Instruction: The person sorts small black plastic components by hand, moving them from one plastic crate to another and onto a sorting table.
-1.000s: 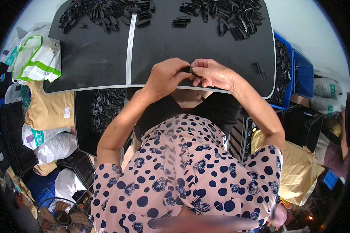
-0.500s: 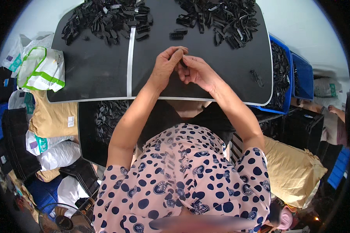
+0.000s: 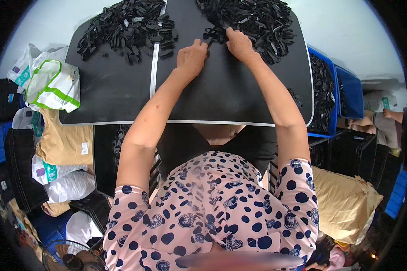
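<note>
1. Two bare hands are stretched out over the black matte surface, which is made of two panels joined by one pale seam running toward 12 o'clock.
2. The left hand lies knuckles-up with its fingers curled toward the palm; whether anything sits inside that loose grip cannot be told.
3. The right hand, at 2 o'clock of the left and just beside it, reaches its fingertips into the near edge of the right heap of small black plastic pieces — they touch the pieces, but a firm grip cannot be made out.
4. Two heaps are in view: the right one at 12 to 1 o'clock of the hands, and the left heap of the same black pieces at 10 o'clock, across the seam — too many pieces to count.
5. Two blue plastic crates stand at 3 o'clock beside the surface; the nearer one holds more black pieces.
6. One white bag with green trim rests at 9 o'clock.
</note>
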`<state>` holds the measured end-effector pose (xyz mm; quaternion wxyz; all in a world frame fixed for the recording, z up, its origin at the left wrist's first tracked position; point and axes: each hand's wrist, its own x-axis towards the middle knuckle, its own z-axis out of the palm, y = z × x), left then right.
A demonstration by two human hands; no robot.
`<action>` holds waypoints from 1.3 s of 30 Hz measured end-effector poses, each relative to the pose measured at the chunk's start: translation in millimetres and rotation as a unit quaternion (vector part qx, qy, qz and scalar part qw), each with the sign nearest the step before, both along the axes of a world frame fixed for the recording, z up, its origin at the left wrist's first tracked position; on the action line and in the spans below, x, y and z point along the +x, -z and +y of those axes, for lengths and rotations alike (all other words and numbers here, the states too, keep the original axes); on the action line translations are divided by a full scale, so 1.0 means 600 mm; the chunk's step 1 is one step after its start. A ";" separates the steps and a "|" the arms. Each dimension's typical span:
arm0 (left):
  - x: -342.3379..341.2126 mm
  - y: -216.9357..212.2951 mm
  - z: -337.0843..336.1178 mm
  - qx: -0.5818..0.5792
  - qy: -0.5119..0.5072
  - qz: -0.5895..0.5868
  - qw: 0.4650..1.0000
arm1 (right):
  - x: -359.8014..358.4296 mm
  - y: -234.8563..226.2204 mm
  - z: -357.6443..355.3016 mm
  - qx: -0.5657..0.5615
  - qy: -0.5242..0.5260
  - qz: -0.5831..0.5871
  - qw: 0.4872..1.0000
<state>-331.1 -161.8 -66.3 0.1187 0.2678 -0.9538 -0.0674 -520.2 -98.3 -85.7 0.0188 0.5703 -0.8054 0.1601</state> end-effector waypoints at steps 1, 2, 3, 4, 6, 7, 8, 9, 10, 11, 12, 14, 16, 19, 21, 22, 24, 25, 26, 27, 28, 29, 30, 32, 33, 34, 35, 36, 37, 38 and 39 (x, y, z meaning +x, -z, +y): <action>0.001 -0.001 -0.001 0.005 0.008 0.010 1.000 | -0.004 0.002 0.007 0.001 0.000 0.000 1.000; 0.004 -0.005 -0.004 0.009 0.014 0.019 1.000 | -0.006 -0.004 0.013 -0.002 -0.012 -0.032 0.999; 0.013 -0.006 -0.003 0.010 0.012 0.019 1.000 | -0.007 -0.008 0.020 -0.005 -0.024 -0.064 0.998; 0.028 -0.004 0.002 0.077 -0.015 0.045 0.996 | -0.007 -0.011 0.031 -0.004 -0.025 -0.065 0.998; 0.068 -0.004 0.017 0.142 -0.055 0.072 0.986 | 0.033 -0.064 0.063 -0.029 0.017 -0.535 0.844; 0.079 0.002 0.027 0.294 -0.065 0.154 0.941 | 0.047 -0.079 0.079 -0.040 0.028 -0.597 0.801; 0.085 0.003 0.039 0.437 -0.071 0.229 0.867 | 0.053 -0.075 0.094 -0.039 0.031 -0.597 0.801; 0.089 0.004 0.051 0.440 -0.071 0.228 0.866 | 0.056 -0.067 0.107 -0.077 0.013 -0.675 0.734; 0.092 0.005 0.066 0.535 -0.086 0.265 0.798 | 0.059 -0.059 0.118 -0.115 -0.005 -0.744 0.658; 0.096 0.001 0.082 0.620 -0.103 0.299 0.718 | 0.063 -0.057 0.127 -0.115 -0.019 -0.791 0.600; 0.099 -0.001 0.098 0.622 -0.106 0.299 0.716 | 0.071 -0.054 0.135 -0.112 -0.017 -0.792 0.600; 0.102 -0.005 0.123 0.634 -0.084 0.390 0.662 | 0.091 -0.053 0.150 -0.133 -0.018 -0.815 0.563; 0.108 -0.010 0.134 0.635 -0.080 0.402 0.655 | 0.106 -0.064 0.159 -0.122 -0.017 -0.821 0.557; 0.115 -0.035 0.153 0.599 -0.068 0.408 0.685 | 0.124 -0.080 0.174 -0.089 -0.064 -0.811 0.575; 0.121 -0.033 0.153 0.601 -0.018 0.390 0.698 | 0.148 -0.108 0.176 -0.068 -0.058 -0.761 0.643; 0.124 -0.034 0.153 0.601 -0.019 0.390 0.697 | 0.155 -0.115 0.179 -0.049 -0.051 -0.704 0.706; 0.130 -0.038 0.152 0.544 -0.026 0.343 0.765 | 0.156 -0.115 0.185 -0.055 -0.052 -0.720 0.690; 0.130 -0.036 0.151 0.544 -0.026 0.343 0.765 | 0.155 -0.115 0.188 -0.060 -0.054 -0.735 0.673; 0.132 -0.033 0.151 0.525 -0.008 0.349 0.776 | 0.155 -0.114 0.190 -0.060 -0.054 -0.736 0.673; 0.134 -0.032 0.151 0.504 0.009 0.355 0.787 | 0.154 -0.113 0.193 -0.059 -0.065 -0.754 0.652; 0.136 -0.033 0.150 0.504 0.009 0.355 0.787 | 0.155 -0.113 0.193 -0.058 -0.076 -0.771 0.630; 0.139 -0.035 0.149 0.483 0.018 0.353 0.801 | 0.156 -0.113 0.194 -0.057 -0.076 -0.771 0.630; 0.141 -0.038 0.149 0.460 0.026 0.351 0.815 | 0.157 -0.114 0.194 -0.050 -0.073 -0.773 0.628; 0.146 -0.039 0.150 0.445 0.033 0.351 0.823 | 0.160 -0.113 0.197 -0.043 -0.068 -0.776 0.626; 0.147 -0.039 0.152 0.430 0.040 0.351 0.831 | 0.161 -0.110 0.201 -0.045 -0.060 -0.791 0.607; 0.147 -0.040 0.155 0.431 0.040 0.350 0.831 | 0.163 -0.108 0.204 -0.048 -0.052 -0.805 0.589; 0.150 -0.044 0.157 0.417 0.042 0.352 0.837 | 0.166 -0.108 0.205 -0.047 -0.052 -0.805 0.589; 0.153 -0.046 0.159 0.404 0.044 0.353 0.843 | 0.170 -0.108 0.205 -0.046 -0.043 -0.811 0.581; 0.155 -0.047 0.161 0.404 0.044 0.354 0.843 | 0.173 -0.108 0.207 -0.044 -0.033 -0.817 0.574; 0.158 -0.048 0.161 0.397 0.034 0.350 0.848 | 0.175 -0.109 0.207 -0.043 -0.033 -0.817 0.574; 0.161 -0.048 0.162 0.391 0.024 0.347 0.853 | 0.177 -0.111 0.208 -0.027 -0.042 -0.801 0.597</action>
